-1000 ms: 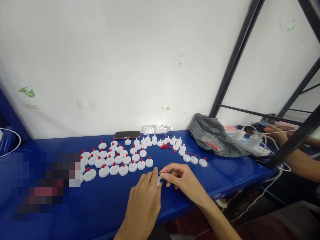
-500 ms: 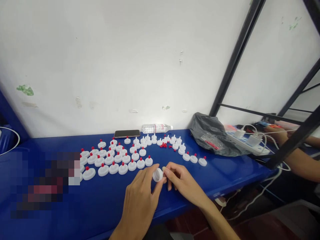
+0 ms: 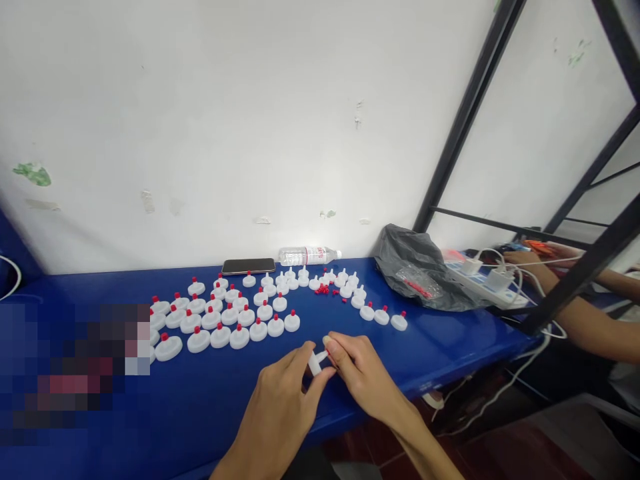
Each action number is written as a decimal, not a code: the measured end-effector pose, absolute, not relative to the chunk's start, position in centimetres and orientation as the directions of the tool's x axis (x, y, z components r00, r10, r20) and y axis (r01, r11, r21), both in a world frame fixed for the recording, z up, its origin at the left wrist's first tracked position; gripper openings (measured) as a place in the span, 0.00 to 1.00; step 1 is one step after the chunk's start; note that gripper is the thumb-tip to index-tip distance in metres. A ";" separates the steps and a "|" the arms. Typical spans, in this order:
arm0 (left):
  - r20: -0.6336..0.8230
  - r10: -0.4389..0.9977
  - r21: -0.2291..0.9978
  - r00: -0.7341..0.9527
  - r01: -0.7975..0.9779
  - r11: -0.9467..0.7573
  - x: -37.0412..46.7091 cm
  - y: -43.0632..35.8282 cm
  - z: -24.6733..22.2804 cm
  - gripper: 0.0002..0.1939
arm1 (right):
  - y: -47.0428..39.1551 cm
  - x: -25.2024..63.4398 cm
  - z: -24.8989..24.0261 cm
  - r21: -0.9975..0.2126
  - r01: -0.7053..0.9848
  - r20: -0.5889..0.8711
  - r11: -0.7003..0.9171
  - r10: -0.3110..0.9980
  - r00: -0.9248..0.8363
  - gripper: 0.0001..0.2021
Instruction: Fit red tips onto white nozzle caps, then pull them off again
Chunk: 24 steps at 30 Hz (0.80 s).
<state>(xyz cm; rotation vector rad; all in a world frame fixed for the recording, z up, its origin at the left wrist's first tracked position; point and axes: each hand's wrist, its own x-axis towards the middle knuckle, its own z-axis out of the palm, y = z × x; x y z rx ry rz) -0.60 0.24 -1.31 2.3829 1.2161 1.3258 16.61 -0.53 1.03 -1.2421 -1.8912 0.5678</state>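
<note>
My left hand (image 3: 280, 393) grips a white nozzle cap (image 3: 315, 362) by its round base, thumb and forefinger on either side, with the spout pointing right. My right hand (image 3: 363, 373) pinches a small red tip cap (image 3: 329, 353) at the end of that spout; only a sliver of red shows between the fingers. Beyond my hands, rows of white nozzle caps with red tips (image 3: 239, 337) stand upright on the blue table (image 3: 200, 413). Several bare white nozzle caps (image 3: 303, 277) are grouped farther back, around a small pile of loose red tip caps (image 3: 323, 289).
At the wall lie a phone (image 3: 248, 267) and a clear plastic bottle (image 3: 309, 256) on its side. To the right are a black plastic bag (image 3: 400, 257), a power strip (image 3: 493, 287) with cords, and a metal frame post (image 3: 463, 127). Another person's arm (image 3: 575, 307) shows beyond it.
The nozzle cap in my left hand has turned from showing its hollow underside to a side view. My right fingers remain at its spout, where red is now visible. The view has shifted slightly.
</note>
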 end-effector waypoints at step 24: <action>0.531 0.797 0.458 0.289 0.693 -0.557 -0.8 -1.2 1.4 0.22 | 0.8 17.1 1.1 -0.629 0.770 0.387 0.107 0.902 0.191 0.29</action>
